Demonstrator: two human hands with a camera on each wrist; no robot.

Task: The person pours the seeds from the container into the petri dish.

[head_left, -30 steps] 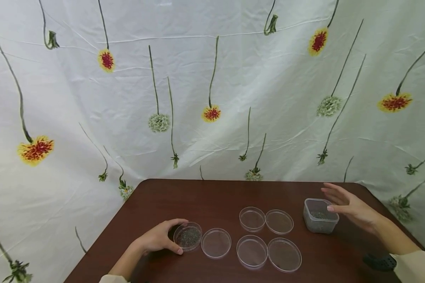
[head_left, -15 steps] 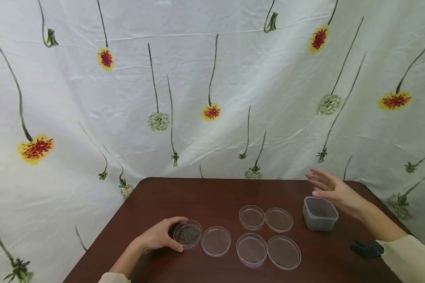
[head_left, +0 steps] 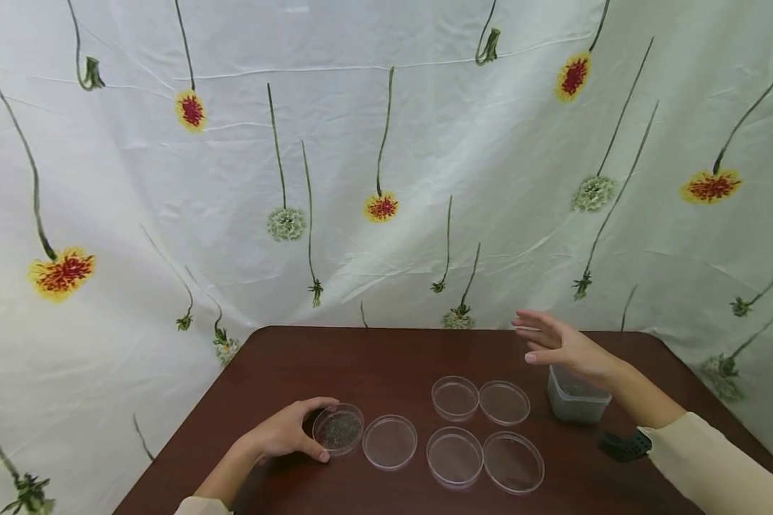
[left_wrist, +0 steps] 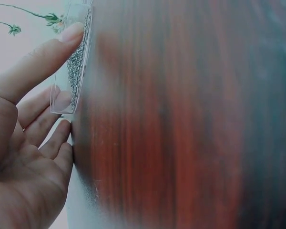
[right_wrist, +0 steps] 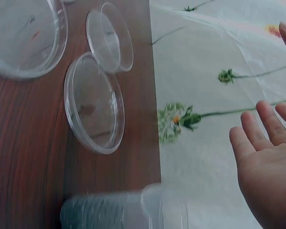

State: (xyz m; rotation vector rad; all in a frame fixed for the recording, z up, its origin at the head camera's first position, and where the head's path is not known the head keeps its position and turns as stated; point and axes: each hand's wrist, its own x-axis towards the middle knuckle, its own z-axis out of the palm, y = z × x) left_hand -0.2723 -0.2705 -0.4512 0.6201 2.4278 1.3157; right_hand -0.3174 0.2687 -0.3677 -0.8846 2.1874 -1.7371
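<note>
At the left of the table, my left hand (head_left: 288, 431) holds a clear petri dish (head_left: 339, 430) of small grey granules by its side. In the left wrist view the thumb (left_wrist: 71, 34) is on one side of that dish and fingers are on the other. My right hand (head_left: 573, 352) is in the air, its fingers extended and holding nothing. Below and to its right stands a square translucent plastic tub (head_left: 575, 406), partly covered by the hand and forearm. The tub (right_wrist: 105, 211) shows at the bottom of the right wrist view.
Beside the filled dish lies another petri dish (head_left: 389, 443) without granules. Several more, such as one petri dish (head_left: 514, 463) at the front right, are grouped mid-table. Behind the brown table (head_left: 335, 357) hangs a white flowered cloth (head_left: 386, 272). A dark wristband (head_left: 623, 446) is on the right wrist.
My right hand has moved left, from beside the tub's rim to past its left side. My left hand still holds the dish in the same place.
</note>
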